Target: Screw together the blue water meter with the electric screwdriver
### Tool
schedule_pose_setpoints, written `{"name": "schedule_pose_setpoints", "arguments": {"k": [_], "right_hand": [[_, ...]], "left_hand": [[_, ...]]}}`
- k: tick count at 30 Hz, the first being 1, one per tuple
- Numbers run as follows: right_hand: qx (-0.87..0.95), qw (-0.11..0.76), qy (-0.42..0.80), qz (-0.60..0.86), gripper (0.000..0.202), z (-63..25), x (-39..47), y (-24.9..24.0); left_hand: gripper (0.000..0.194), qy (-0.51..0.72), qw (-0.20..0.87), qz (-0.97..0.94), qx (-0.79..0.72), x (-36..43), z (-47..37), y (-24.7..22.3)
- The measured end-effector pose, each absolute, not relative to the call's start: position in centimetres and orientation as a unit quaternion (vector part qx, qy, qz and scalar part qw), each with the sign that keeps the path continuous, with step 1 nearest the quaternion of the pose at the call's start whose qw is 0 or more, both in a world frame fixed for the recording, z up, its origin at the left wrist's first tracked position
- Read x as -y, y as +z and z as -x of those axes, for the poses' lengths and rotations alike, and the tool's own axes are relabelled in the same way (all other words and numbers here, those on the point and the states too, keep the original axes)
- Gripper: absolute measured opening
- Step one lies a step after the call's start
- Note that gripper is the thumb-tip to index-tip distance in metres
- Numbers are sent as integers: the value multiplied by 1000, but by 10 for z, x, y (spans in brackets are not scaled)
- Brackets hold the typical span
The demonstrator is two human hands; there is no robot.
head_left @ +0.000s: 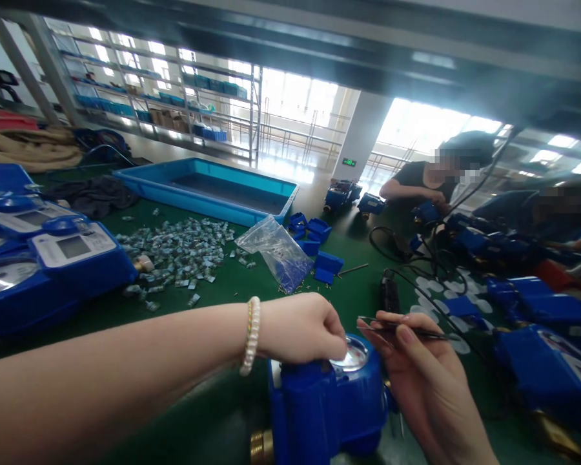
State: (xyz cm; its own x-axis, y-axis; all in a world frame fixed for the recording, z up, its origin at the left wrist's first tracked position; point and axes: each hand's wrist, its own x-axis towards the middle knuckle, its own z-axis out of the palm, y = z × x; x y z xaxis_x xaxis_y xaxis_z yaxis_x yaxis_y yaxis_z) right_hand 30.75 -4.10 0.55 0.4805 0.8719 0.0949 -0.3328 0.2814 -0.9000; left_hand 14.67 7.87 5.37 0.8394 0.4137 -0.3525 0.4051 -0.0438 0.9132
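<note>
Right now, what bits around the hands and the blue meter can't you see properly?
Head view only:
- Dial face of the blue water meter: the left hand covers part, glare hides the rest.
- Left fingertips: curled under, so anything pinched is hidden.
- Tips of the tweezers in the right hand: too thin to make out.
- Meter's brass fitting: cut off by the bottom edge.
- Plastic bag: contents too small.
</note>
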Motion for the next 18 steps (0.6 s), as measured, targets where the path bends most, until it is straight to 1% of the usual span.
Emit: {"name": "schedule_pose_setpoints", "arguments": {"k": [2, 4, 9, 11, 12, 14, 16, 18], "right_hand": [[293, 739, 398, 457, 13, -302, 40, 7], [283, 742, 384, 471, 15, -295, 40, 8], [266, 754, 362, 480, 19, -281, 40, 11], [261, 756, 357, 482, 19, -278, 40, 11], [260, 757, 356, 482, 20, -276, 41, 11], [258, 759, 355, 481, 19, -275, 46, 10], [249, 768, 354, 473, 19, -276, 53, 8], [238, 780, 351, 459, 19, -278, 61, 4]], "left_hand": [[13, 74, 693, -644, -316, -89, -136, 48], [17, 128, 723, -580, -353, -100, -122, 38], [23, 163, 768, -450, -425, -105, -95, -6], [21, 151, 772, -436, -438, -94, -93, -21], [24, 143, 771, -438, -439, -86, -93, -26], [37, 140, 766, -453, -434, -66, -94, -31], [44, 165, 756, -477, -417, -45, -93, -30], [45, 210, 741, -505, -389, -21, -89, -28]]}}
